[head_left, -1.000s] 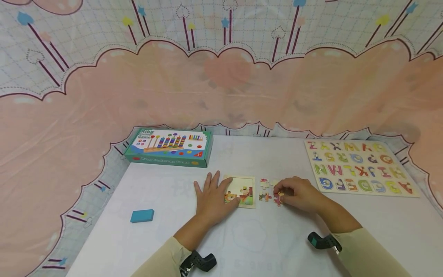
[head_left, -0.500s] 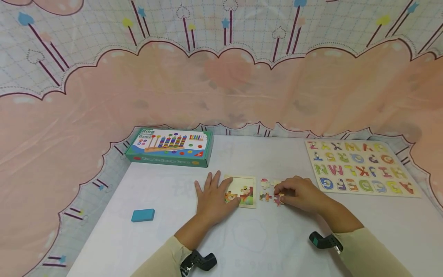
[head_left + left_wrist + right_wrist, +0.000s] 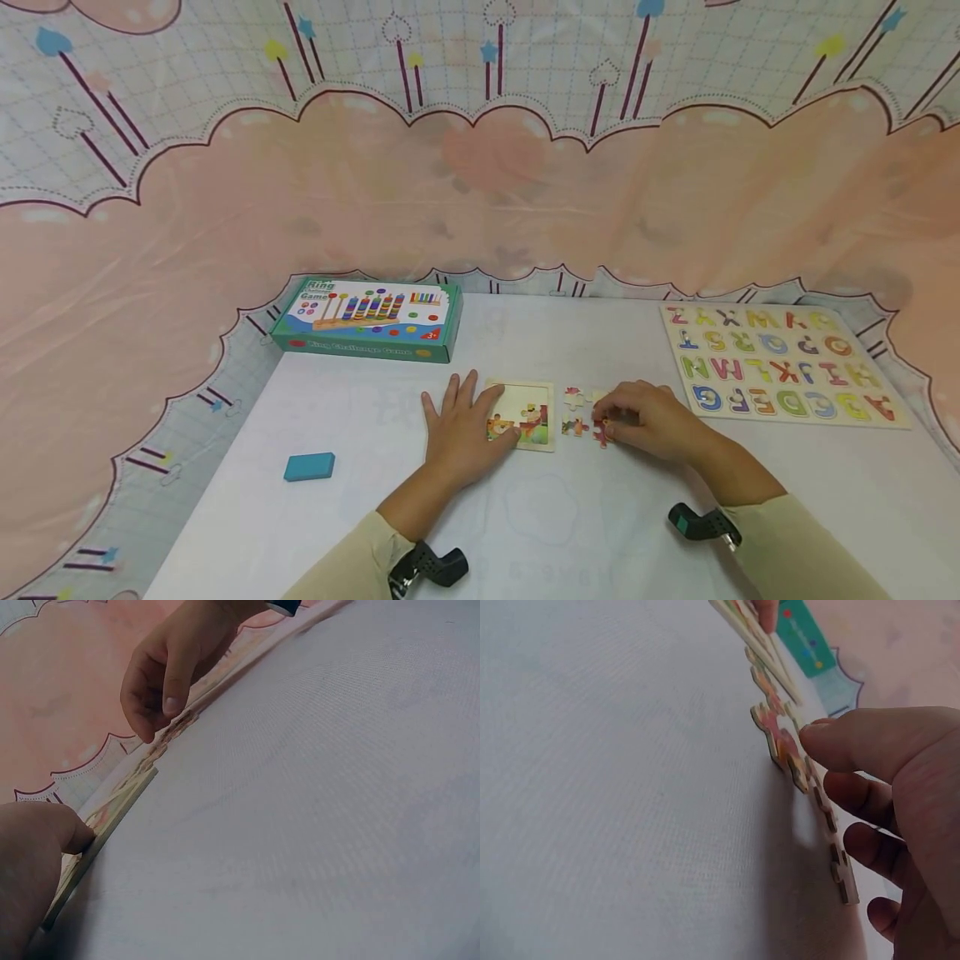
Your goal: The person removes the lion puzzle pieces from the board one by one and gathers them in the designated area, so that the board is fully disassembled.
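In the head view my left hand (image 3: 463,433) lies spread, its thumb and palm over a small wooden jigsaw tray (image 3: 551,417). Part of a colourful picture fills the tray's lower half; the hand hides its left side. Right of the tray my right hand (image 3: 647,421) is curled, thumb and index finger at a reddish jigsaw piece (image 3: 780,739), which they seem to pinch at its edge. Loose jigsaw pieces (image 3: 574,427) lie between tray and right hand. From the left wrist, my left thumb (image 3: 75,831) is seen pressing on the tray's edge.
A green ring game box (image 3: 367,321) lies at the back left. The wooden alphabet board (image 3: 780,362) is at the back right. Nearer the left edge of the white table (image 3: 555,533) sits a blue block (image 3: 309,467).
The reddish piece has turned or shifted very slightly under my right fingers. My left hand has stayed in place on the tray.
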Demonstrator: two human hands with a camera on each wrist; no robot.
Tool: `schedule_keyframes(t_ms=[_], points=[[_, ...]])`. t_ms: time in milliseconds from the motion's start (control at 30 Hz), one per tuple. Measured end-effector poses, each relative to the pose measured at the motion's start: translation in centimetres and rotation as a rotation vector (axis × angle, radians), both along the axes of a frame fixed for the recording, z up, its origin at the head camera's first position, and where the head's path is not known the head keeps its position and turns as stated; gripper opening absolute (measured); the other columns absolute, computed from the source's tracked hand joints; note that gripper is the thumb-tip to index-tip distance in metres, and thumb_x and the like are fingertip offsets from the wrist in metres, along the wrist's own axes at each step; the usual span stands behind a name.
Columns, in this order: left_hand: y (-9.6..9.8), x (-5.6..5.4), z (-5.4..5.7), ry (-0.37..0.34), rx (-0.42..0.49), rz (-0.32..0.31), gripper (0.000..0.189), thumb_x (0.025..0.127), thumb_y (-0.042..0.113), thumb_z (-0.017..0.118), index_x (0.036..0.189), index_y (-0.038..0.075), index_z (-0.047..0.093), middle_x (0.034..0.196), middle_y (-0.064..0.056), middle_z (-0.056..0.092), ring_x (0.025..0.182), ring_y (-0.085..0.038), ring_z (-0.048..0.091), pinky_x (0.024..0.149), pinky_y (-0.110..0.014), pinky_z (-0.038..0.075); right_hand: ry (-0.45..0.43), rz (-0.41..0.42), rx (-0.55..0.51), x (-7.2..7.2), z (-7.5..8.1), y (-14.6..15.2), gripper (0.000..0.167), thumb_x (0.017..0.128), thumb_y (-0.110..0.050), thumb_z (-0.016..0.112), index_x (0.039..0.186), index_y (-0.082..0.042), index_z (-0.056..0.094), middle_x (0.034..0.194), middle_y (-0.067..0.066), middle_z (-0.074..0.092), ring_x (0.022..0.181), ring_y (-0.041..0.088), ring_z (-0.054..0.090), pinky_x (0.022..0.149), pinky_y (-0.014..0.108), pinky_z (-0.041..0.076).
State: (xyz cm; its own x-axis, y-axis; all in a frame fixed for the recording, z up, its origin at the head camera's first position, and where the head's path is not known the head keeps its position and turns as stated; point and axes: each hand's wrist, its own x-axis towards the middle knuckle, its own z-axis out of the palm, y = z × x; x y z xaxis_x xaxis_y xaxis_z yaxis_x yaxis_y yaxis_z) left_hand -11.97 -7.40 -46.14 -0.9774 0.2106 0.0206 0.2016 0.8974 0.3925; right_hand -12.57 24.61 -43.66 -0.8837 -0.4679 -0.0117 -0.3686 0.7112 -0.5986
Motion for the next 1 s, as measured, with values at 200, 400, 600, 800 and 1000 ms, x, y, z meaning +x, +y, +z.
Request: schedule_keyframes(t_ms=[200,400,600,800,1000], points=[[0.0,0.0,0.1,-0.006,0.003,-0.004,0.069,0.093,0.056,0.071,0.153,0.024,0.059,0.171,-0.018,0.034,0.161,-0.045,0.019,0.119,-0.08,-0.001,0.002,0.001,-0.035,-0.2,0.1,-0.4,0.026,0.095,-0.012,0.08,0.117,-0.025,0.077,0.112,-0.014,0.07,0.102,0.012,0.058,0.094,0.043,0.045],[0.0,0.0,0.1,-0.018,0.003,-0.006,0.07,0.092,0.055,0.07,0.154,0.024,0.059,0.172,-0.018,0.033,0.161,-0.045,0.018,0.119,-0.08,-0.002,-0.029,0.032,-0.09,-0.9,0.2,-1.4,0.025,0.096,-0.011,0.078,0.12,-0.018,0.076,0.112,-0.011,0.07,0.101,0.013,0.059,0.09,0.033,0.054],[0.0,0.0,0.0,-0.022,0.017,-0.009,0.072,0.092,0.056,0.07,0.155,0.023,0.058,0.172,-0.018,0.032,0.161,-0.045,0.017,0.118,-0.081,-0.003,-0.029,0.086,-0.129,-1.8,0.4,-2.7,0.023,0.098,-0.011,0.076,0.121,-0.012,0.075,0.108,-0.005,0.07,0.096,0.015,0.06,0.083,0.032,0.055],[0.3,-0.1,-0.1,-0.026,0.028,-0.011,0.075,0.091,0.061,0.07,0.156,0.025,0.056,0.172,-0.017,0.032,0.162,-0.045,0.016,0.117,-0.082,-0.003,-0.043,0.114,-0.134,-2.7,0.5,-4.2,0.026,0.099,-0.011,0.074,0.125,-0.011,0.074,0.109,-0.005,0.07,0.099,0.016,0.062,0.085,0.034,0.055],[0.9,-0.4,-0.1,-0.033,0.046,-0.027,0.075,0.091,0.062,0.069,0.156,0.026,0.057,0.171,-0.018,0.032,0.161,-0.046,0.016,0.116,-0.084,-0.003,0.023,0.154,-0.096,-3.4,0.2,-5.8,0.03,0.096,-0.013,0.076,0.126,-0.013,0.075,0.115,-0.005,0.071,0.103,0.016,0.062,0.093,0.042,0.052]])
